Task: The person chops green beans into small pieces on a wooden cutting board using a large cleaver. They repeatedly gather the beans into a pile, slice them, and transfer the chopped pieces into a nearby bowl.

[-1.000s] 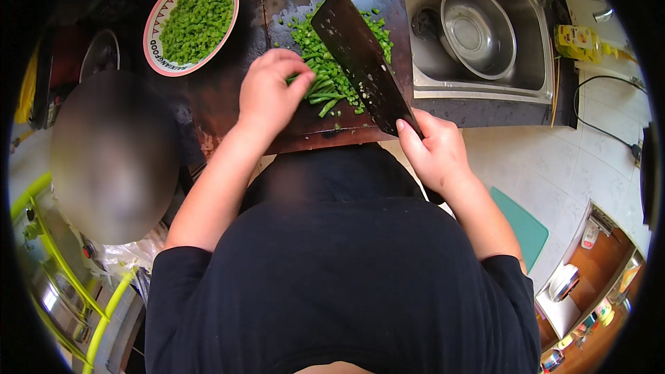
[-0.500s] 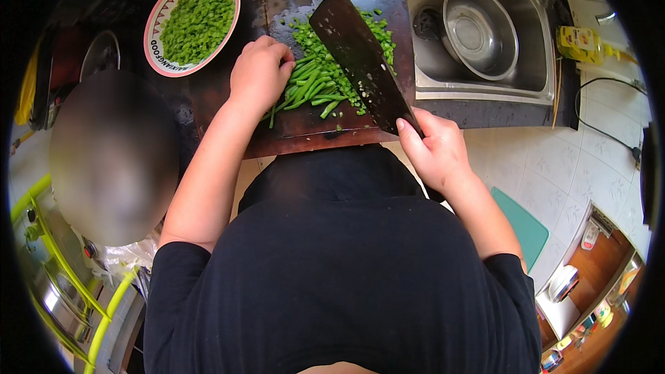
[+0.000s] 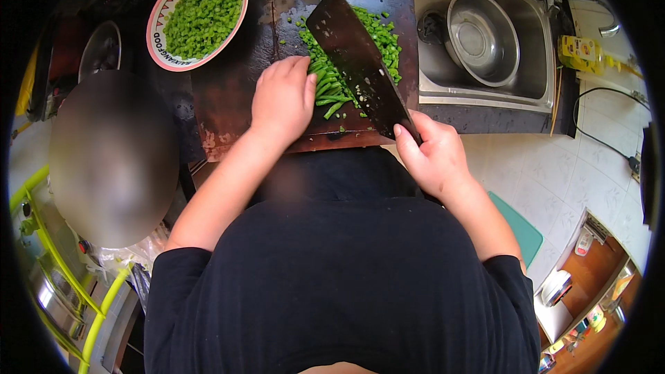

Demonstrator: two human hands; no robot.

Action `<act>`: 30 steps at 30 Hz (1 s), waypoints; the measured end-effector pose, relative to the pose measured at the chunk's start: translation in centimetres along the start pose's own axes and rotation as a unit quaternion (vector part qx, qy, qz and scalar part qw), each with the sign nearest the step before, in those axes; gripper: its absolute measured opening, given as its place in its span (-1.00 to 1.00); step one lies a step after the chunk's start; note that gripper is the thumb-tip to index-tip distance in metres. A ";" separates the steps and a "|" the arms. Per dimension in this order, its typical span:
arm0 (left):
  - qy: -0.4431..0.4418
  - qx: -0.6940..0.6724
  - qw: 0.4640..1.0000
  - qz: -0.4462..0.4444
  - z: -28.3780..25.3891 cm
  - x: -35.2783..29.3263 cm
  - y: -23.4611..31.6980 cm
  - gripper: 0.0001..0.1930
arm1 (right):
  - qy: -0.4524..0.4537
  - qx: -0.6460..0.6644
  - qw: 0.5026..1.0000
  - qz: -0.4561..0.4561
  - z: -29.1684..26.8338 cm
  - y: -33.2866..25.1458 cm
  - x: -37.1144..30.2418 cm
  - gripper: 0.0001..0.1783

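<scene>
A dark, wet cutting board (image 3: pixel 232 111) lies before me. My left hand (image 3: pixel 285 97) rests at the left end of a bunch of green beans (image 3: pixel 331 88), its fingers bent and pressed together against them. By its handle, my right hand (image 3: pixel 436 152) grips a wide dark cleaver (image 3: pixel 355 59). The blade slants up and left across the beans, with small pale bits stuck to it. Chopped bean pieces (image 3: pixel 386 38) lie beyond and right of the blade. The cleaver hides part of the beans, and my left fingertips are partly hidden.
Left of the board, a white bowl with a pink rim (image 3: pixel 154 31) is filled with chopped green beans. A steel basin (image 3: pixel 460 55) sits in the sink (image 3: pixel 478 100) at right. Beyond stand a yellow bottle (image 3: pixel 580 52) and a faucet (image 3: pixel 609 30).
My left hand has shifted right along the beans, closer to the blade, covering their left ends. The cleaver and right hand have hardly moved. The whole view has shifted slightly.
</scene>
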State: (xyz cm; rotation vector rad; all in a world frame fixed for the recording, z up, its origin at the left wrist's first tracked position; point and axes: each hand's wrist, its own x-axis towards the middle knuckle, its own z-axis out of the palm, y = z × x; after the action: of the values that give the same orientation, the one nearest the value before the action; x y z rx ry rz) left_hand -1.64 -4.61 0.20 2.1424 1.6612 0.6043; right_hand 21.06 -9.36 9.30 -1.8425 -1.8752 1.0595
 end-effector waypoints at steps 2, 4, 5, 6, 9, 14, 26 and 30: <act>0.037 0.020 0.999 -0.003 1.0 -1.1 0.7 -0.64 | 0.006 -0.008 1.000 -0.021 0.2 -0.2 -0.1 -0.74; 0.053 0.048 0.997 0.007 1.7 -1.7 1.0 -0.60 | -0.003 -0.018 0.999 -0.036 0.2 -0.7 -0.2 -0.75; 0.065 0.051 0.997 0.009 2.1 -1.9 1.1 -0.60 | -0.003 -0.023 0.999 -0.040 0.2 -0.8 -0.2 -0.75; 0.076 0.054 0.996 0.011 2.4 -2.2 1.0 -0.59 | -0.002 -0.028 0.999 -0.044 0.1 -0.9 -0.3 -0.75; 0.093 0.042 0.994 0.044 3.1 -2.2 0.2 -0.62 | -0.006 -0.038 0.998 -0.052 0.2 -1.0 -0.5 -0.75; 0.106 0.012 0.992 0.066 3.9 -2.5 0.0 -0.55 | -0.023 -0.061 0.997 -0.041 0.5 -1.2 -0.4 -0.74; 0.119 0.035 0.983 0.132 4.9 -2.3 -0.5 -0.42 | -0.105 -0.200 0.974 0.008 1.0 -4.6 2.6 -0.73; 0.117 0.019 0.984 0.130 4.8 -2.2 -0.4 -0.43 | -0.072 -0.207 0.976 0.019 3.9 -3.0 2.8 -0.74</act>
State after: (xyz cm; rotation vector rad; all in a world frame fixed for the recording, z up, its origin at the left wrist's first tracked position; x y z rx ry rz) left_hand 0.11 -6.77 -4.34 2.4160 1.5236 0.9406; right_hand 15.83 -7.48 7.91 -2.0739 -2.2943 0.8828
